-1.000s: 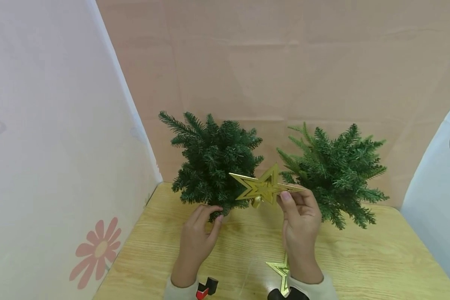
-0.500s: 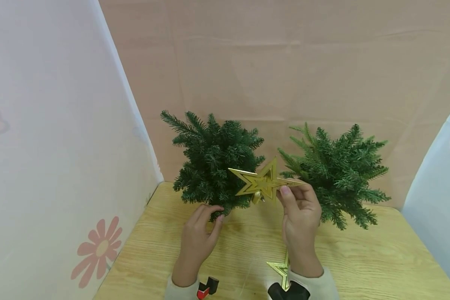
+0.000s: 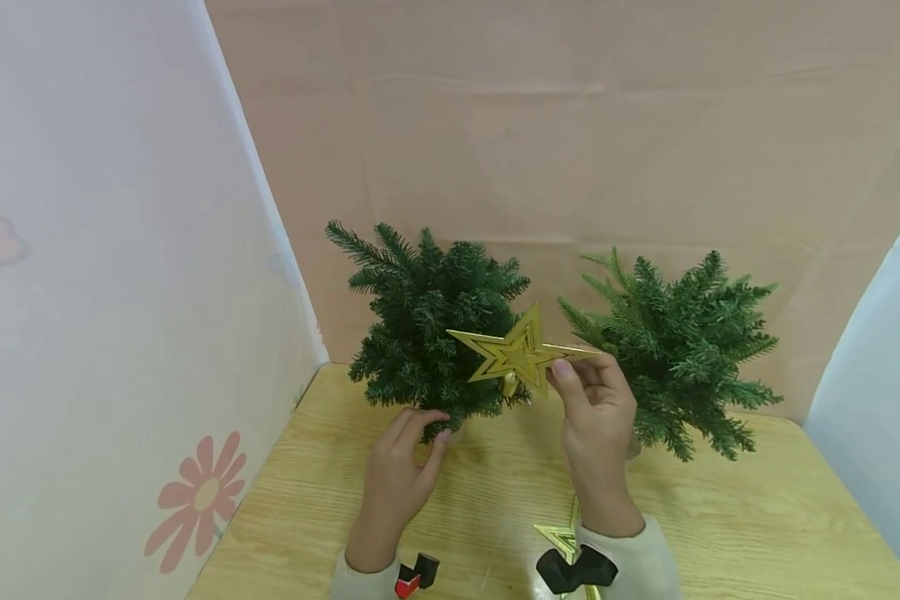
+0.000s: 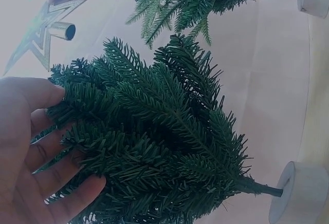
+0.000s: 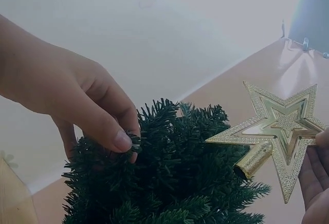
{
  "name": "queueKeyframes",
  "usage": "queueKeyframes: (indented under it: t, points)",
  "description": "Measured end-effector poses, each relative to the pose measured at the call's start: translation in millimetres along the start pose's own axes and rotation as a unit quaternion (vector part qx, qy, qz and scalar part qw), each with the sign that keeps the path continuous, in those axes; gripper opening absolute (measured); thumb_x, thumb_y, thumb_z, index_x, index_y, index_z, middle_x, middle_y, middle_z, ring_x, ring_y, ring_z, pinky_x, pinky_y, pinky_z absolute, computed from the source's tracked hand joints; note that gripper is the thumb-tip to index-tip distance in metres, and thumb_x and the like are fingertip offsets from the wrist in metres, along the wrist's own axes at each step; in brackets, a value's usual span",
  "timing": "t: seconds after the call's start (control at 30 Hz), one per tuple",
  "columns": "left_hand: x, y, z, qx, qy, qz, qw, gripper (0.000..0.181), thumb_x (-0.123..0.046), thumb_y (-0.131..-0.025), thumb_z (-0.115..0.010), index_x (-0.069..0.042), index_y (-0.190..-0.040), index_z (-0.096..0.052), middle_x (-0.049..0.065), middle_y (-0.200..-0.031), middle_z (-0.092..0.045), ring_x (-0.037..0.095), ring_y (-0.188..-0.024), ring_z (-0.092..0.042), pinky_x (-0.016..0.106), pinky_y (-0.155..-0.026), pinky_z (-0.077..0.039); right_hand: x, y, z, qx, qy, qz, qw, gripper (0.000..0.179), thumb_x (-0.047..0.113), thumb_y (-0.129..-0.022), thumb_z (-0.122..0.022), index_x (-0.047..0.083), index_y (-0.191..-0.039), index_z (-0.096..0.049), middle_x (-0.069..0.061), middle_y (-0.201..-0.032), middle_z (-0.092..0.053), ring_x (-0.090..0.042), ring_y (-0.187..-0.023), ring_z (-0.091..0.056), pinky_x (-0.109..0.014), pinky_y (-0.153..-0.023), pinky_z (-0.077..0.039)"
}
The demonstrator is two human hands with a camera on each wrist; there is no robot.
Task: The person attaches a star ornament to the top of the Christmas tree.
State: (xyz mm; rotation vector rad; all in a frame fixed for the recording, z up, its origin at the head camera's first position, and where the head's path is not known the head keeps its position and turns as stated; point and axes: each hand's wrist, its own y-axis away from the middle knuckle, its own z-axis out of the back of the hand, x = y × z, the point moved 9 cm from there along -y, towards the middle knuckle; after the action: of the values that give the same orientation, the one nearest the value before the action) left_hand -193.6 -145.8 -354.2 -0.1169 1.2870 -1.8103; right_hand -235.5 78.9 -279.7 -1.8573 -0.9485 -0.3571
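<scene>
My right hand (image 3: 598, 421) holds a gold star tree topper (image 3: 523, 357) by one point, between thumb and fingers. In the head view the star overlaps the right side of a small green Christmas tree (image 3: 433, 333). The right wrist view shows the star's hollow gold socket (image 5: 254, 161) angled down towards the tree's top. My left hand (image 3: 397, 467) pinches the tree's near tip, thumb and fingers around the sprigs. From the left wrist, the tree leans along the view, its round white base (image 4: 303, 198) at the lower right.
To the right stands a second small Christmas tree (image 3: 686, 350). Another gold star (image 3: 558, 537) lies on the wooden table (image 3: 780, 517), partly hidden under the right wrist and its black strap piece. A beige backdrop (image 3: 495, 150) rises behind, with a patterned cloth at either side.
My right hand has raised the star a little and shifted it slightly left, over the tree's right side. The left hand keeps its hold; the view has shifted slightly.
</scene>
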Motion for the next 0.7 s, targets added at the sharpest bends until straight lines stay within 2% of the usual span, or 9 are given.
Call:
queueKeyframes:
  t: [0.3, 0.7]
  points:
    - [-1.0, -0.7, 0.2, 0.003, -0.002, 0.003, 1.0, 0.019, -0.015, -0.089, -0.071, -0.014, -0.107, -0.069, -0.002, -0.094, -0.064, 0.012, -0.075, -0.062, 0.023, -0.056, -0.048, 4, -7.2, -7, 0.014, 0.013, 0.005, 0.9998, 0.021, -0.013, -0.093, -0.055, -0.019, -0.113, -0.054, -0.017, -0.105, -0.066, -0.023, -0.095, -0.066, -0.033, -0.085, -0.054]
    - [-0.3, 0.0, -0.8, 0.006, -0.001, 0.007, 1.0, 0.017, -0.017, -0.091, -0.069, -0.014, -0.107, -0.069, -0.002, -0.095, -0.064, 0.012, -0.078, -0.062, 0.026, -0.058, -0.051, 1, -17.3, -14, 0.022, 0.036, 0.005, 0.9991, 0.019, -0.009, -0.093, -0.058, -0.014, -0.111, -0.059, -0.015, -0.103, -0.068, -0.022, -0.093, -0.067, -0.033, -0.083, -0.055]
